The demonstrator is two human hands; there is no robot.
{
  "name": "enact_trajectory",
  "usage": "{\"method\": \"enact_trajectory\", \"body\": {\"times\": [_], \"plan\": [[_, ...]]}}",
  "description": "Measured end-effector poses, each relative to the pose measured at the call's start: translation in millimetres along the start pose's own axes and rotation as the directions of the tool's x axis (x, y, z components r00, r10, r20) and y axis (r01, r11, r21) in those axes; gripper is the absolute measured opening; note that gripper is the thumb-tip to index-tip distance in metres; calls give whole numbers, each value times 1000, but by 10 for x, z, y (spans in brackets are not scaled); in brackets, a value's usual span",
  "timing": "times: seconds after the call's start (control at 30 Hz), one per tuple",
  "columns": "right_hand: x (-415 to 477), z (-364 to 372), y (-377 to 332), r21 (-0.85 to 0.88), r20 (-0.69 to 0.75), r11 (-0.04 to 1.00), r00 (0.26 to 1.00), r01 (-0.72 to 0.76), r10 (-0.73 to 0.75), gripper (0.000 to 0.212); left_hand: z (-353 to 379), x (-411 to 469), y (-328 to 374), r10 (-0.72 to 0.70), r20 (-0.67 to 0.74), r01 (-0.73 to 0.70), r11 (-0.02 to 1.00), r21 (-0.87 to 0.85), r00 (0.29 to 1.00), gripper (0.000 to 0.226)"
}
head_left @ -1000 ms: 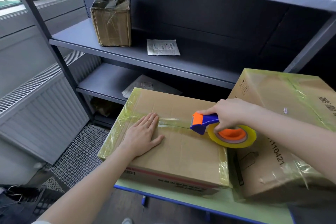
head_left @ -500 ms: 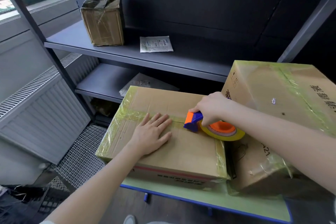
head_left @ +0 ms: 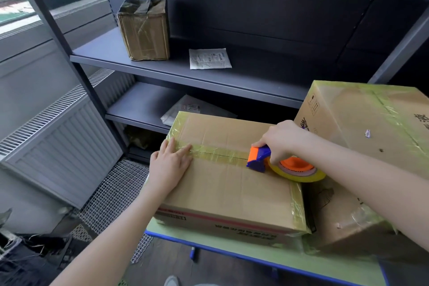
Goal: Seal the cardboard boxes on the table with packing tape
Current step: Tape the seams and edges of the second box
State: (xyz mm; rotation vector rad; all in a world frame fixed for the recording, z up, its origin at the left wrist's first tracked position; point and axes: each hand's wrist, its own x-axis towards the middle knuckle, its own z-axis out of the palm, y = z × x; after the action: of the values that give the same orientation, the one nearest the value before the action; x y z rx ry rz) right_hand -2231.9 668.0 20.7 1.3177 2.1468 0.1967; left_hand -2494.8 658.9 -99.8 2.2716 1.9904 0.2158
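- Left hand [head_left: 170, 165] lies flat on top of the low box [head_left: 232, 190], fingers straight and close together, palm down near the box's left edge.
- Its fingertips rest on the left end of the strip of tape [head_left: 220, 154], which runs along the box's centre seam.
- Right hand [head_left: 281, 140] is wrapped round the tape dispenser [head_left: 258, 158], fingers curled over the blue-and-orange handle from above.
- The dispenser's nose sits on the lid at the right end of that strip, and the yellowish tape roll [head_left: 301, 173] trails behind it towards the box's right edge.
- Yellowish tape also covers the low box's left and right edges.
- The low box sits on the pale green surface [head_left: 232, 249], with its left end overhanging the blue-trimmed rim.
- Just beside it on the right is the tall box [head_left: 371, 127], tilted and heavily taped; the two look to be touching.
- Behind the boxes is a grey shelf [head_left: 162, 64] carrying a small wrapped box [head_left: 145, 30], with a white packet [head_left: 210, 58] lying flat to its right.
- Another flat packet [head_left: 185, 109] lies on the shelf below, partly hidden by the low box.
- Off to the left are a white radiator [head_left: 62, 137] and a mesh mat [head_left: 116, 195] on the floor.
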Motion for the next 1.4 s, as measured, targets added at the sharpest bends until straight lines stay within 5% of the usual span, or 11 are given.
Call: {"method": "enact_trajectory", "body": {"times": [0.17, 0.27, 0.43, 0.6, 1.4], "plan": [[-21, -5, -26, -13, 0, 1000, 1000, -9, 9, 65, -2, -26, 165, 6, 94, -14, 996, 87, 996, 54], [-35, -8, -29, -13, -8, 1000, 1000, -14, 13, 64, -8, -44, 407, 158, 141, -176, 976, 128, 977, 77], [-55, 0, -36, -5, -12, 1000, 1000, -20, 20, 63, 23, -204, 856, 458, 314, -486, 874, 12, 832, 113], [-51, -24, -3, 18, 7, 1000, 1000, 0, 0, 62, 46, -250, 833, 535, 348, -599, 795, 102, 769, 143], [241, -391, -389, 47, -105, 999, 994, 11, -6, 48, -154, -55, 118, 537, 366, -607, 788, 102, 760, 144]]}}
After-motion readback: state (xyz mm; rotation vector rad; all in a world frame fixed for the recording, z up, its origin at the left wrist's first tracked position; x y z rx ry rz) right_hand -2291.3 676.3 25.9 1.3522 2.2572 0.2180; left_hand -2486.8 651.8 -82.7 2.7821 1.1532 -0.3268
